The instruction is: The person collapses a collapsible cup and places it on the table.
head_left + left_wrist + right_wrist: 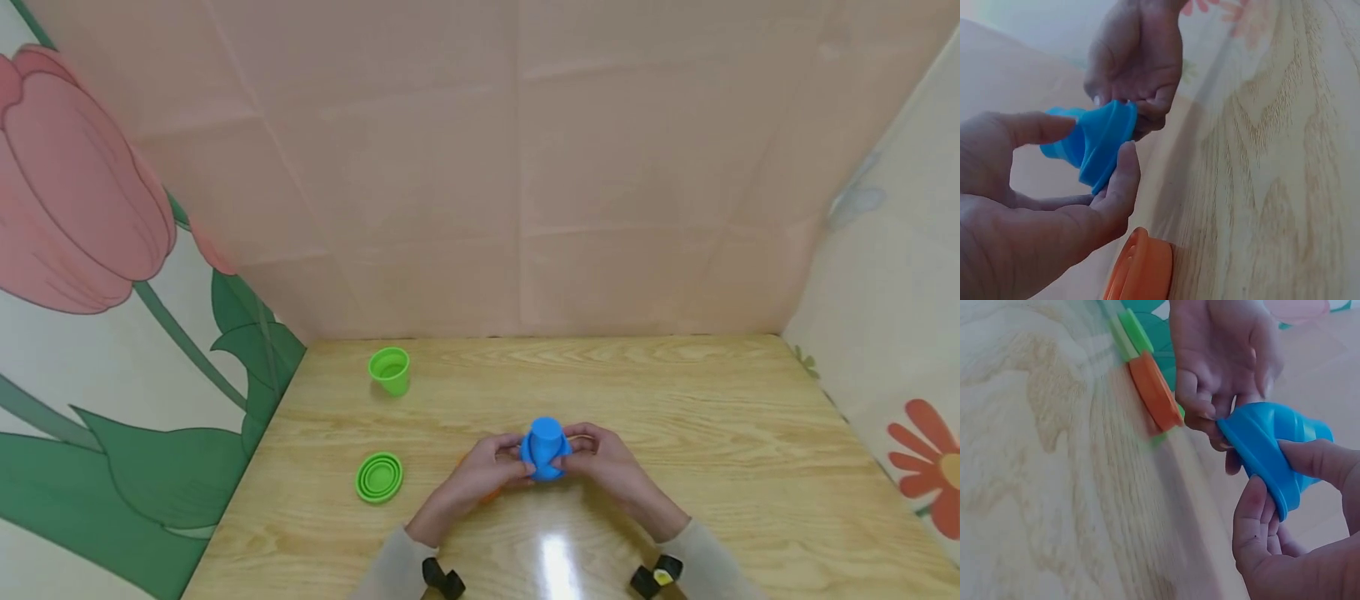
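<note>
A blue collapsible cup [546, 450] is held between both hands above the wooden table, its narrow end up in the head view. Its wall looks folded and dented in the wrist views, partly collapsed. The left hand [483, 471] pinches one side, thumb on the wall and fingers at the wide rim. On the opposite side, the right hand [607, 462] grips the wall and rim between thumb and fingers. A flattened orange cup [1154, 269] lies on the table under the left hand, mostly hidden in the head view.
Left of the hands lies a flattened green cup [378, 477] with concentric rings. Farther back stands an expanded green cup [390, 375], mouth up. A pinkish backdrop [517, 167] borders the table's far edge, with flower-printed panels at both sides.
</note>
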`<control>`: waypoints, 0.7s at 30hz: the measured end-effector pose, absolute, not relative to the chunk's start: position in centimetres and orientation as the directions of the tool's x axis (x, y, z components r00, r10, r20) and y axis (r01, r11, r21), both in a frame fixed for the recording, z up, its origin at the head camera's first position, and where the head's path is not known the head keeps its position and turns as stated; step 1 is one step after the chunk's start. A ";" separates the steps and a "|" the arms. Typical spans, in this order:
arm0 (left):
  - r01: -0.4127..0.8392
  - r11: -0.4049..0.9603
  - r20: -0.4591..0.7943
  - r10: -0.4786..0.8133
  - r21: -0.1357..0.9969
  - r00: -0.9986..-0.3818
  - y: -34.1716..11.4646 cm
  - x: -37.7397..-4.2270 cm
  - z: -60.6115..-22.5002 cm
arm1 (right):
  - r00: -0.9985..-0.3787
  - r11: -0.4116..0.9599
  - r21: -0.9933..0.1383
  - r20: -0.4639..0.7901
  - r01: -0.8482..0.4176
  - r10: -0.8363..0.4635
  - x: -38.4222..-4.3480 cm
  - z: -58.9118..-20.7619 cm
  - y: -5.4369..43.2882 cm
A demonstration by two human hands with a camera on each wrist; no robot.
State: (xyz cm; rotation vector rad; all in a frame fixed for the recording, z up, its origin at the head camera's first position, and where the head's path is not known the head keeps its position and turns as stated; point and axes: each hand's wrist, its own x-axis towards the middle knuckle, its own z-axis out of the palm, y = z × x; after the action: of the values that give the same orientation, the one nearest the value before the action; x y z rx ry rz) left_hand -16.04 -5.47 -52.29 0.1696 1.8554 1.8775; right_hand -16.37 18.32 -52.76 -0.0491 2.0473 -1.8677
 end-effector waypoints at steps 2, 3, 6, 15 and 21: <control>-0.247 0.053 -0.245 0.443 0.968 -0.863 -5.6 -15.9 -52.2 | -0.931 0.126 -0.966 -0.253 0.227 -0.262 -16.4 -52.8 18.4; -0.239 0.057 -0.239 0.447 0.969 -0.862 -5.6 -15.9 -52.1 | -0.930 0.130 -0.965 -0.257 0.230 -0.262 -16.4 -52.8 18.5; -0.233 0.054 -0.232 0.446 0.971 -0.864 -5.6 -15.9 -52.1 | -0.928 0.139 -0.961 -0.267 0.237 -0.259 -16.4 -52.8 18.5; -0.226 0.059 -0.230 0.397 0.972 -0.889 -5.1 -16.3 -52.6 | -0.934 0.142 -0.967 -0.241 0.209 -0.265 -16.0 -52.5 18.1; -0.218 0.079 -0.232 0.343 0.973 -0.910 -4.8 -16.3 -52.8 | -0.929 0.150 -0.967 -0.239 0.204 -0.282 -15.8 -52.3 18.1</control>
State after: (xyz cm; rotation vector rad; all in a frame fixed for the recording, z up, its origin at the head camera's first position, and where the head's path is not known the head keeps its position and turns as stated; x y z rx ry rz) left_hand -16.27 -4.85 -52.79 0.1240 1.9625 1.8851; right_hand -15.80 18.10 -52.27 -0.0746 2.0695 -1.8347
